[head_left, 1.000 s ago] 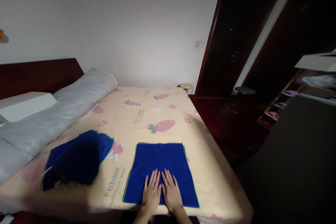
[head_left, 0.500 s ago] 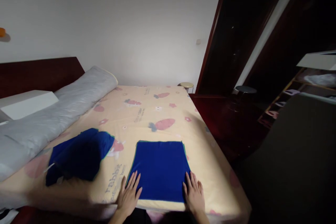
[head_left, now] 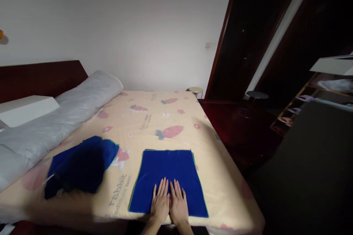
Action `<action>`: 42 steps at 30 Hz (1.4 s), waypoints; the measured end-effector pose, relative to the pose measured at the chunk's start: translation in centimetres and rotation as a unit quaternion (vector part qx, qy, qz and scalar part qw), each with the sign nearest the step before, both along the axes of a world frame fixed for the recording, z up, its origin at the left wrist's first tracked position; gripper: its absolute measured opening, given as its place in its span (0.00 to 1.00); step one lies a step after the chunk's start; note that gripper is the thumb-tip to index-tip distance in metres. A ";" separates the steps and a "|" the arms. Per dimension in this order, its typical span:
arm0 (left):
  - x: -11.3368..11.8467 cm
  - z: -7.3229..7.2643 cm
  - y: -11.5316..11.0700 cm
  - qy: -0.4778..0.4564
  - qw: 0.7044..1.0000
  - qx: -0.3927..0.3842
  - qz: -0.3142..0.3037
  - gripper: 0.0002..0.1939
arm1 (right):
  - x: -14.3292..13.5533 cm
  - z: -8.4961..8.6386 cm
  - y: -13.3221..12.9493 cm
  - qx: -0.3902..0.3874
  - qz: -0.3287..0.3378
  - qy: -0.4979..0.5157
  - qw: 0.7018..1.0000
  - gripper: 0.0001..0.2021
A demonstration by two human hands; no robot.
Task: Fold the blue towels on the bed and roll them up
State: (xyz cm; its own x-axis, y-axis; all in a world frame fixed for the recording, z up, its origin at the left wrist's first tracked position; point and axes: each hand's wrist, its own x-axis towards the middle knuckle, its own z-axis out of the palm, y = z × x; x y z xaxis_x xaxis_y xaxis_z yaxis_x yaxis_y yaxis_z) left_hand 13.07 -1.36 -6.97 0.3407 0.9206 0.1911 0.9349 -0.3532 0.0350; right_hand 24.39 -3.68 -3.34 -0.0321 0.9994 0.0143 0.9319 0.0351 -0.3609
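Observation:
A blue cloth with green edging point(head_left: 171, 165) lies flat and squared on the bed near its front edge. My left hand point(head_left: 160, 200) rests palm down on the near middle of it, fingers stretched out. Right beside it, my right hand point(head_left: 178, 201) lies flat on the same cloth, fingers extended and pointing away from me. Neither hand grips anything. To the left, a second blue cloth point(head_left: 79, 169) sits rumpled on the sheet, with a small white tag showing at its left side.
The bed point(head_left: 154, 117) has a cream sheet printed with carrots and rabbits. Along its left side lie a long grey roll of bedding point(head_left: 68, 102) and a white box point(head_left: 30, 110). A dark chair-like shape point(head_left: 303, 169) stands right; stools point(head_left: 257, 95) and a shelf point(head_left: 331, 65) are beyond.
Both hands have moved inward from the cloth's left and right edges to lie side by side at its near middle. The near corners of the cloth now show, lying flat.

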 end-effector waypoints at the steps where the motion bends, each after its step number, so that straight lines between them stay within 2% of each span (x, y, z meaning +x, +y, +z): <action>1: -0.1 0.1 0.0 0.000 1.000 -0.003 -0.002 0.27 | 0.0 0.1 0.0 -0.001 0.001 0.000 1.000 0.26; 3: -0.6 0.6 0.1 -0.002 1.000 -0.010 -0.010 0.27 | 0.3 0.0 0.1 0.003 0.008 0.002 1.000 0.26; 5: -2.5 1.0 0.0 -0.003 1.000 -0.014 -0.015 0.27 | 1.7 -0.6 0.0 0.017 0.003 0.002 1.000 0.27; 10: -11.0 1.3 -1.3 0.020 1.000 0.018 0.016 0.28 | 8.7 -4.2 -2.1 0.082 -0.095 -0.010 0.992 0.32; 12: -13.0 1.7 -1.7 0.027 0.999 0.038 0.012 0.29 | 10.4 -5.0 -2.9 0.096 -0.113 -0.011 0.989 0.34; 13: -13.2 2.1 -1.8 0.027 0.998 0.049 0.007 0.30 | 10.5 -4.9 -3.0 0.102 -0.122 -0.012 0.987 0.34; 15: -11.7 2.9 -1.5 0.019 0.997 0.070 -0.003 0.31 | 9.3 -4.0 -2.7 0.115 -0.133 -0.009 0.984 0.33; 18: -6.6 3.4 -0.8 0.001 0.997 0.081 -0.014 0.31 | 5.0 -1.7 -1.2 0.123 -0.076 0.006 0.989 0.28; 21: -1.8 2.3 -0.4 -0.002 0.997 0.074 -0.026 0.31 | 1.1 -0.4 0.0 0.097 0.005 0.022 0.995 0.25; 24: 0.1 0.6 -0.5 0.006 0.998 0.059 -0.026 0.31 | -0.1 -1.0 0.1 0.072 0.044 0.021 0.996 0.25; 26: -0.6 0.1 -0.7 0.005 0.999 0.044 -0.031 0.30 | 1.0 -2.0 -0.4 0.076 0.039 0.007 0.996 0.25; 28: -2.7 0.2 -1.0 -0.004 0.999 0.032 -0.029 0.30 | 3.2 -3.1 -1.3 0.093 0.007 -0.014 0.996 0.27; 31: -7.7 0.2 -1.7 -0.009 0.999 0.039 0.025 0.31 | 8.0 -4.8 -3.0 0.122 -0.055 -0.045 0.990 0.30; 33: -11.3 0.0 -2.2 -0.005 0.996 0.051 0.071 0.31 | 10.9 -5.7 -4.2 0.132 -0.071 -0.053 0.987 0.31; 36: -14.5 0.0 -2.8 0.005 0.995 0.059 0.086 0.30 | 13.0 -6.1 -5.1 0.125 -0.077 -0.055 0.988 0.32; 37: -14.7 0.2 -2.9 0.007 0.994 0.061 0.086 0.30 | 12.8 -5.8 -5.1 0.120 -0.092 -0.057 0.987 0.32; 39: -13.4 0.9 -2.7 0.005 0.994 0.063 0.089 0.29 | 11.4 -4.7 -4.6 0.115 -0.133 -0.064 0.982 0.32; 42: -8.8 2.3 -2.2 -0.007 0.997 0.051 0.058 0.28 | 7.5 -2.4 -3.2 0.111 -0.125 -0.048 0.985 0.29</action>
